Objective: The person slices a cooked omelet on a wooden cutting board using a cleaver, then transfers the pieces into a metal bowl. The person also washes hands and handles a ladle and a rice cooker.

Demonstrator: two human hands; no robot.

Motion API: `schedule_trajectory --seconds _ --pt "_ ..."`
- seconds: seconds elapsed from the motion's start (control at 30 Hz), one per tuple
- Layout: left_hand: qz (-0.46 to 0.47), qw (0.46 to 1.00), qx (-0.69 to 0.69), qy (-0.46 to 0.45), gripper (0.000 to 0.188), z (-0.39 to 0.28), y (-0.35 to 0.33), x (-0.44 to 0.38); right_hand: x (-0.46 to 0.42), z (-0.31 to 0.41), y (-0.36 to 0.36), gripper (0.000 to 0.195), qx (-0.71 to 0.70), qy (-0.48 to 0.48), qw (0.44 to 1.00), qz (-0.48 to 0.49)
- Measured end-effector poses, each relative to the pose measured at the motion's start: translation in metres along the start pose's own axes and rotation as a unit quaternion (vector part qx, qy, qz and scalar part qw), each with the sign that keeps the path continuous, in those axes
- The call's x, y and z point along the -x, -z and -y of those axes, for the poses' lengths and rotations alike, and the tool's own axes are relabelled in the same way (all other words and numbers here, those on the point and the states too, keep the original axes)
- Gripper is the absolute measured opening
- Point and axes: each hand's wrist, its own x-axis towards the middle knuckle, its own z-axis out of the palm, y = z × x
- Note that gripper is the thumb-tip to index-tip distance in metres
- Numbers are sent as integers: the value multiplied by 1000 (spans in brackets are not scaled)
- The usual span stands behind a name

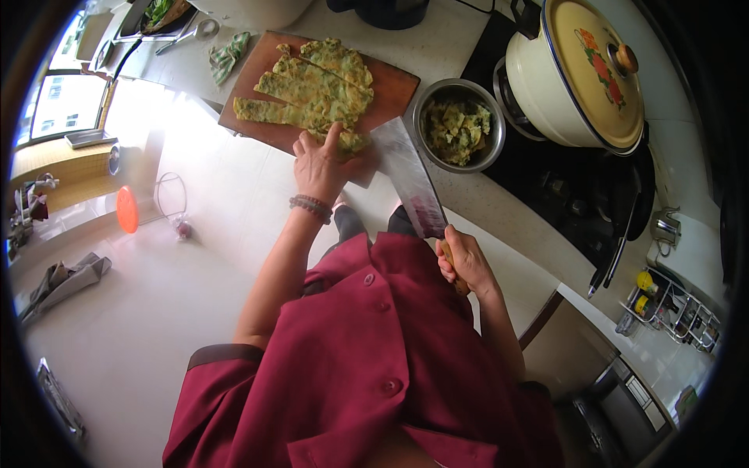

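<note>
A wooden cutting board (392,82) lies near the counter edge with a green-flecked omelette or pancake (319,88) on it, cut into strips. My left hand (322,161) rests its fingers on the strip (351,141) nearest me, at the board's front edge. In my right hand (468,260) is the wooden handle of a cleaver (409,169). The broad blade points away from me, its far end beside the front right of the board and close to that strip. Right of the blade stands a steel bowl (497,139) holding cut pieces of the same food (456,128).
A large lidded enamel pot (550,88) stands on the black gas stove (526,175) at the right. A green-striped cloth (228,57) lies left of the board. A dark container (389,11) is behind it. A wire rack of bottles (673,313) is at far right.
</note>
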Motion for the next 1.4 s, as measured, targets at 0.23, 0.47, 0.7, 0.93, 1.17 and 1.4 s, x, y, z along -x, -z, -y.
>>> schedule_trajectory --seconds 0.23,0.47,0.7,0.93,1.17,1.4 --pt "-4 999 -29 22 53 -15 -7 1 -6 5 21 56 -7 -11 999 39" --pt "-30 1000 4 5 41 -22 -12 0 -14 1 44 57 -5 -38 994 98" --pt "-118 988 104 -2 46 1 -25 1 -23 11 58 58 28 -40 992 117" --pt "-132 968 196 80 54 2 -25 2 -46 0 53 59 -152 -173 958 172" --pt "-100 949 287 79 52 15 -23 5 -71 -9 38 61 -201 -217 923 247" --pt "-86 963 255 8 55 6 -18 14 -75 -5 7 61 -146 -220 931 254"
